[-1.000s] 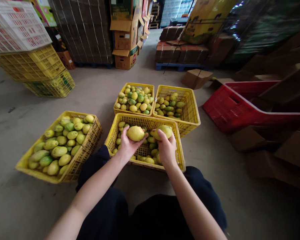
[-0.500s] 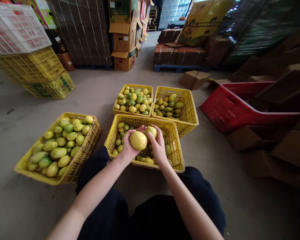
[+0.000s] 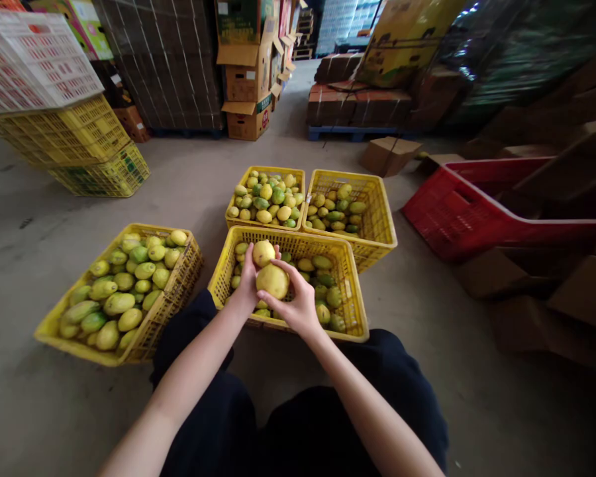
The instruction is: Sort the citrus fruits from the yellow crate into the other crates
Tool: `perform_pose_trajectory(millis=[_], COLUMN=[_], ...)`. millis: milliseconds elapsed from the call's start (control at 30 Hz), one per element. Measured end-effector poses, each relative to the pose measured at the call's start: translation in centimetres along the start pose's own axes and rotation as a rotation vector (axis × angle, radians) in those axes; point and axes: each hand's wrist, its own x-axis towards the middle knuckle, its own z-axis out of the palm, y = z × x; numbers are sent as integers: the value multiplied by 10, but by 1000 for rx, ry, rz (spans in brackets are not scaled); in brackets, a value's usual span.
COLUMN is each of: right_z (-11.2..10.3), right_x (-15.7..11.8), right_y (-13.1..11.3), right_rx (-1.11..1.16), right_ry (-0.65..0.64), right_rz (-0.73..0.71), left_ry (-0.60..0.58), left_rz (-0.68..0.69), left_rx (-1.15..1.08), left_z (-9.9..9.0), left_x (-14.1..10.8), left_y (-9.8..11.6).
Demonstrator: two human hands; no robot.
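Note:
In the head view, two yellow lemons are held close together above the front yellow crate. My left hand is closed around the smaller, farther lemon, its fingertips showing behind it. With thumb and fingers, my right hand grips the larger, nearer lemon. This nearer lemon also lies against my left hand. Below my hands, yellow and green lemons lie in the front crate, partly hidden by my hands.
A full lemon crate stands at the left. Behind the front crate are a full crate and a partly filled one. A red crate and cardboard boxes are on the right. Stacked crates stand at the back left.
The lemons have changed places: one now sits beyond the other, in my left hand. My right hand has moved left and holds the larger, nearer lemon, which my left hand held before.

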Motion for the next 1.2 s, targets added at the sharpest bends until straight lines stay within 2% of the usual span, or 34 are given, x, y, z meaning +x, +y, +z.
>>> perform_pose_trajectory(millis=[133,267,367,467,567,733,800,867,967,1067,1133,1200], right_z=[-11,-27,-33,-33,-31,-30,-31,-31,-32,-34,-34,-34], right_x=[11,21,25,26,26,28,30,32,34,33,32,32], right_y=[-1,1,6,13,19,18,14,10,7,8,9,10], right_rx=[389,821,966,996,970,989,990,968,916,866,847,836], right_ry=[139,199,276,322,323,288,260,284,353,285,220,173], right_rz=[258,534,674,748,744,550,522,541,649,734,700,636], left_ry=[98,97,75,91,119,116,93,100,148,78,52,104], left_rz=[92,98,106,94,89,98,96,77,-29,-104,-86,-71], left_rx=[-171,-273,-305,-315,-310,-208,-155,-115,-109,-177,-204,-177], left_z=[9,15,15,14,12,13,17,20,19,13,9,8], left_x=[-1,-6,-7,-5,-2,1,1,-1,-6,-10,-9,-7], left_y=[14,20,18,14,13,11,11,11,13,14,13,10])
